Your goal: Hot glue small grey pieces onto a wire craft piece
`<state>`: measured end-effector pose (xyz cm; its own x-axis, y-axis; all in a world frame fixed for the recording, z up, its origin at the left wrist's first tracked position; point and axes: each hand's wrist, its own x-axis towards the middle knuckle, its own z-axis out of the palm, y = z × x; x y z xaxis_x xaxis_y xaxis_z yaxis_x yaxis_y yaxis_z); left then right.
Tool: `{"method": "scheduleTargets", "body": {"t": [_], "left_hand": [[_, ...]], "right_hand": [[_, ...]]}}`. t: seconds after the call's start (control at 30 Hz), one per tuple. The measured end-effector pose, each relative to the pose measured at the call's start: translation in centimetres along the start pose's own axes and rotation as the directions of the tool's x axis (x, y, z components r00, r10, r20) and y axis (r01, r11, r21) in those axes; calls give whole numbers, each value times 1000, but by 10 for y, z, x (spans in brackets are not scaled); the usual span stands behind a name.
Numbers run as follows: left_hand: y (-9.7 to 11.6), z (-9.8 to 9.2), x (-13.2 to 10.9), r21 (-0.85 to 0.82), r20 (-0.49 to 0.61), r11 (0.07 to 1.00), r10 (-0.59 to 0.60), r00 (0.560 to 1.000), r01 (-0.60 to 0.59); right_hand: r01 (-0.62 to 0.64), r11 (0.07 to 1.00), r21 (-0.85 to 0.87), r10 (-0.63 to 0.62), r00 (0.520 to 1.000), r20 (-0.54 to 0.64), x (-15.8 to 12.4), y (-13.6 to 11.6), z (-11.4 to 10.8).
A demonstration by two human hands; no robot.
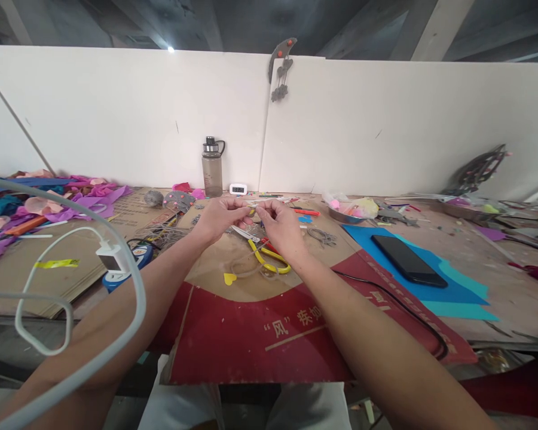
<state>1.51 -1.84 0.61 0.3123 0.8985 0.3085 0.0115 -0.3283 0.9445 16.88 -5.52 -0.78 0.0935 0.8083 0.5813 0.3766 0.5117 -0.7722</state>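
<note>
My left hand (220, 218) and my right hand (280, 224) meet at the fingertips above the cardboard, thumbs and forefingers pinched. A tiny yellowish bit shows between them, too small to name. Just below lie scissors with yellow handles (269, 260), their blades pointing up and left under my hands. A yellow heart cutout (229, 279) rests on the cardboard, left of the scissors. Clear, thin looped strands (240, 263) lie around the handles. To the right of my right hand are a bundle of grey wire (321, 237), a blue cutout (305, 220) and a red-orange pen-like tool (307, 212).
Red-and-brown cardboard (246, 340) covers the table before me. A black phone (407, 260) lies on blue sheets (457, 291) at right. Behind stand a bottle (212, 170) and small clock (238, 189). A white cable (138, 298) crosses the left foreground; coloured scraps (85, 191) lie far left.
</note>
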Motion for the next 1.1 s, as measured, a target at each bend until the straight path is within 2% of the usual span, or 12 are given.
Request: {"method": "scheduleTargets", "body": {"t": [0.1,0.23,0.4,0.63,0.73,0.77,0.83,0.87,0.93,1.03,1.07,1.1], "left_hand": [[-5,-7,4,85,-124,994,79,989,-69],[-10,-23,12,89,-342,987,158,926,-135],[-15,-45,21,-148,-539,975,62,840,-167],[-24,-67,24,-380,-632,895,-66,772,-234],[-26,-71,25,-376,-634,908,-105,766,-187],[-26,-71,25,-362,-624,918,-109,774,-162],[-24,-70,25,-323,-589,938,-97,803,-124],[-23,-68,24,-304,-567,946,-85,819,-112],[-19,-64,22,-276,-525,954,-50,849,-115],[-13,-57,18,-290,-457,952,-51,888,-94],[-12,-55,17,-306,-444,948,-66,894,-82],[-12,-52,16,-323,-422,944,-74,904,-74]], "right_hand": [[23,1000,2,-23,997,72,-4,-3,2],[44,998,-37,-35,978,208,-10,-12,1],[21,1000,8,-23,954,299,-13,-25,-8],[167,985,30,-164,891,424,-25,-48,-9],[318,948,-7,-250,760,600,-42,-60,-3],[407,913,-41,-269,673,688,-49,-63,-3],[608,793,-44,-280,427,860,-63,-64,-4],[656,754,-27,-260,336,905,-70,-64,-8],[667,743,-51,-205,300,932,-79,-66,-18],[564,820,103,-269,219,938,-78,-69,-40],[491,861,136,-280,234,931,-72,-68,-48],[412,901,134,-267,285,921,-64,-65,-54]]}}
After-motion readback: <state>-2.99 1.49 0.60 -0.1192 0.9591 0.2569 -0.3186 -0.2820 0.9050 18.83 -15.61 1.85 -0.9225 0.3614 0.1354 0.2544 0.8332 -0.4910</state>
